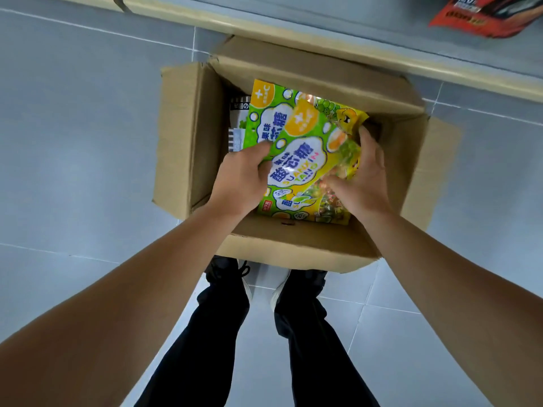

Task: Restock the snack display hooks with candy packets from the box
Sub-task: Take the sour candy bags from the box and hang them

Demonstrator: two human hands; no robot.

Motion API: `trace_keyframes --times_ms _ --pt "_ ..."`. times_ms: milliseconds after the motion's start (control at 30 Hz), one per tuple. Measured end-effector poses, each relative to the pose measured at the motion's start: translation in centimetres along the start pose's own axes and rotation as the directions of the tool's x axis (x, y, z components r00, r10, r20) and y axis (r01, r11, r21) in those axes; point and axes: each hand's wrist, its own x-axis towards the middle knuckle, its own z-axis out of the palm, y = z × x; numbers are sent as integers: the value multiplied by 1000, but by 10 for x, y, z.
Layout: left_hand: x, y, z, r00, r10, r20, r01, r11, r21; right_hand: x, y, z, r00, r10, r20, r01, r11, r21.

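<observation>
Your left hand [241,174] reaches into the cardboard box [188,136] on the tiled floor [73,113], fingers curled over the left edge of the candy packets [296,160]. The green and yellow packets sit inside the box, fanned in an overlapping stack, one lying skewed across another. Your right hand [364,174] grips the right side of the same stack, thumb pinching the foil near the yellow corner.

Risk: the stack is loose and staggered. Lifted as it is, a lower packet could slide out and drop back into the box or onto the floor, because only the outer edges appear clamped. The slick foil adds to that. Square the stack before raising it.

Orientation: the top packet's long axis runs diagonally, from lower left nearest your shoes [264,286] to upper right toward the shelf edge [323,33]. Its header end appears to point away from you; the hang hole is not visible, so confirm it before hooking. No display hooks are in view.
</observation>
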Motion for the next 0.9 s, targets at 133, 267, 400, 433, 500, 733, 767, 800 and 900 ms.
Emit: trace_keyframes --times_ms 133,267,400,433,500,733,767,800,900 --pt "-4 17 -23 972 156 175 -188 964 187 -2 -25 -25 982 -118 150 123 992 -18" --pt "-14 36 -51 978 116 175 -147 973 178 -25 -37 -45 966 16 258 4 997 -74" --pt "-29 69 -85 998 -55 13 55 998 -36 -66 -64 -73 981 66 184 -85 992 97" --pt "-36 79 -95 993 -120 -19 116 984 -133 -77 -74 -82 981 71 181 -97 986 138" --pt "-50 102 -119 959 -277 -64 240 909 -341 -100 -97 -107 980 83 182 -123 968 219" --pt "-114 174 -211 956 -232 178 293 756 -586 -185 -185 -201 969 153 195 -240 771 590" --pt "-125 187 -225 965 -183 190 259 789 -557 -200 -199 -216 969 153 193 -240 757 608" --pt "-135 201 -241 970 -141 197 226 816 -532 -215 -212 -232 970 159 184 -240 739 629" --pt "-162 239 -287 977 -54 208 161 827 -539 -253 -247 -270 979 148 138 -202 689 696"
